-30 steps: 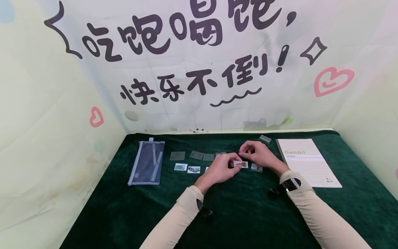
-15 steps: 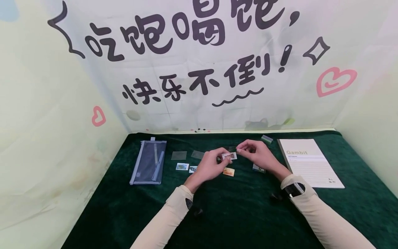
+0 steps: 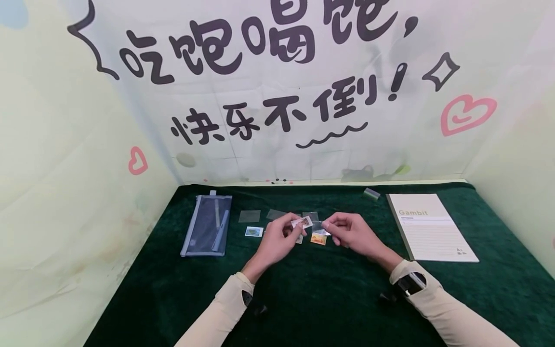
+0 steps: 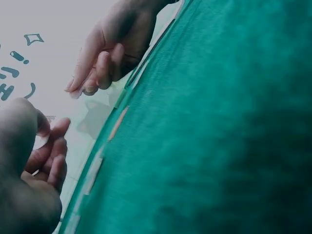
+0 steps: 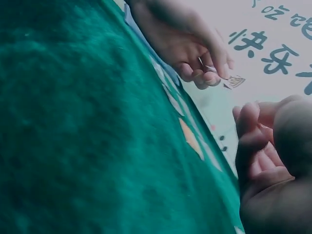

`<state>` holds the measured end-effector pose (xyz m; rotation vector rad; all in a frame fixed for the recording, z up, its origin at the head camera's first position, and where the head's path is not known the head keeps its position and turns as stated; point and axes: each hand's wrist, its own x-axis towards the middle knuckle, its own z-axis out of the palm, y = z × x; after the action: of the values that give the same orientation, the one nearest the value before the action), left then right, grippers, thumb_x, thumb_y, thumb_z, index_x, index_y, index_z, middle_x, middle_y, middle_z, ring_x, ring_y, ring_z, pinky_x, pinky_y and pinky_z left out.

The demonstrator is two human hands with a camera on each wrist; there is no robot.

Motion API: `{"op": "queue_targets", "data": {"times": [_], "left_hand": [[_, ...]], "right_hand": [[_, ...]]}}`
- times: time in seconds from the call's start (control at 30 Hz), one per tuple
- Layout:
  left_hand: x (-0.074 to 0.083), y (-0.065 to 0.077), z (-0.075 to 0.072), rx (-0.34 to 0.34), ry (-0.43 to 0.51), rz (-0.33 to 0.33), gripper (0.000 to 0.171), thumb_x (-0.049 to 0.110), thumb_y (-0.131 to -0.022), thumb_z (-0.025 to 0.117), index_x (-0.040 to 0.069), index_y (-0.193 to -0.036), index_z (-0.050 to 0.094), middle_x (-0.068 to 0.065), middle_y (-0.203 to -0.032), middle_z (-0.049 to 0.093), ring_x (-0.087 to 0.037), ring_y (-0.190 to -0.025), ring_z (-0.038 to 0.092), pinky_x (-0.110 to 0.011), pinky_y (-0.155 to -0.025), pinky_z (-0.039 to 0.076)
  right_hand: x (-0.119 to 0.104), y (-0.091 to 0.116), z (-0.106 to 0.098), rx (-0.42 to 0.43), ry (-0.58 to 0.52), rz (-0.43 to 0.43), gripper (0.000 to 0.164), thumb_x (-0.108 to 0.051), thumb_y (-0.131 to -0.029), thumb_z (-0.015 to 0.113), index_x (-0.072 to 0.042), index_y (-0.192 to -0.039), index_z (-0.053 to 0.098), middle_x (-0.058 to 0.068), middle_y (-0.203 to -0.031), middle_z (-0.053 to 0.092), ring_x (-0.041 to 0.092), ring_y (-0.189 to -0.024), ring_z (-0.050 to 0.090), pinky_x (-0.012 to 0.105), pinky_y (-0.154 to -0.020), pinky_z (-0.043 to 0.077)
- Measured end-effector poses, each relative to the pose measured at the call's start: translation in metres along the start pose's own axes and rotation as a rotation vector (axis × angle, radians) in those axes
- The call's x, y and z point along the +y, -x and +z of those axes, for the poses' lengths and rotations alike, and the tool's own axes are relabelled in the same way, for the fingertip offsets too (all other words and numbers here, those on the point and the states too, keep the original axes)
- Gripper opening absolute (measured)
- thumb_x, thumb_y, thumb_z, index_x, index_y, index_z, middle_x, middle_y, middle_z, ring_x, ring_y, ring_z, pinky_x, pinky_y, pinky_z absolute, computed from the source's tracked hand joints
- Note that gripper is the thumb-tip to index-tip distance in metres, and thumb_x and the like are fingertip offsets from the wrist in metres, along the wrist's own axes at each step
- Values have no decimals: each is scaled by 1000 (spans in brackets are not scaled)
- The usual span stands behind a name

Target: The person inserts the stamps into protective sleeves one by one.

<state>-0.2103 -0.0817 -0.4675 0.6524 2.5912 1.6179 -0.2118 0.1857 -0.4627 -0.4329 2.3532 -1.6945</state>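
The left hand [image 3: 277,239] keeps in its grip a small printed card [image 3: 306,221], raised over velvety green cloth [image 3: 329,299]; it seems light, thin, easy to crease, so best held by its edges. The right hand's [image 3: 353,234] grip pinches a clear film [image 3: 320,230], probably slippery, its outline hard to see. Beyond, transparent rectangular sheets [image 3: 249,216] lie flat.

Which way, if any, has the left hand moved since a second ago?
Yes: the left hand moved leftward, nearer the blue rectangular translucent pouch in the head view.
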Motion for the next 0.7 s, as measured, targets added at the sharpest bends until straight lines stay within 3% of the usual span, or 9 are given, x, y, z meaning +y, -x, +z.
{"op": "queue_targets", "data": {"times": [0.3, 0.57, 0.7], "left_hand": [[-7, 4, 6, -11, 216, -22, 20, 29, -109, 67, 17, -123, 74, -2, -99, 82, -16, -85, 75, -27, -79, 63], [-12, 5, 7, -2, 303, -28, 26, 28, -109, 68, 18, -133, 67, -7, -102, 83, -18, -85, 76, -30, -80, 64], [-15, 3, 8, 28, 327, -22, 24, 30, -109, 68, 16, -129, 68, -7, -102, 83, -18, -85, 76, -30, -81, 65]], "right_hand": [[7, 4, 9, 5, -110, 25, 40, -38, -104, 73, -4, -126, 69, 15, -96, 78, 23, -75, 72, 30, -67, 61], [10, 6, 10, 46, -83, 53, 44, -43, -106, 69, -4, -127, 67, 17, -103, 79, 23, -72, 69, 27, -66, 57], [10, 5, 10, 43, -75, 61, 44, -44, -106, 69, -4, -125, 68, 18, -103, 78, 22, -71, 68, 28, -65, 56]]}}
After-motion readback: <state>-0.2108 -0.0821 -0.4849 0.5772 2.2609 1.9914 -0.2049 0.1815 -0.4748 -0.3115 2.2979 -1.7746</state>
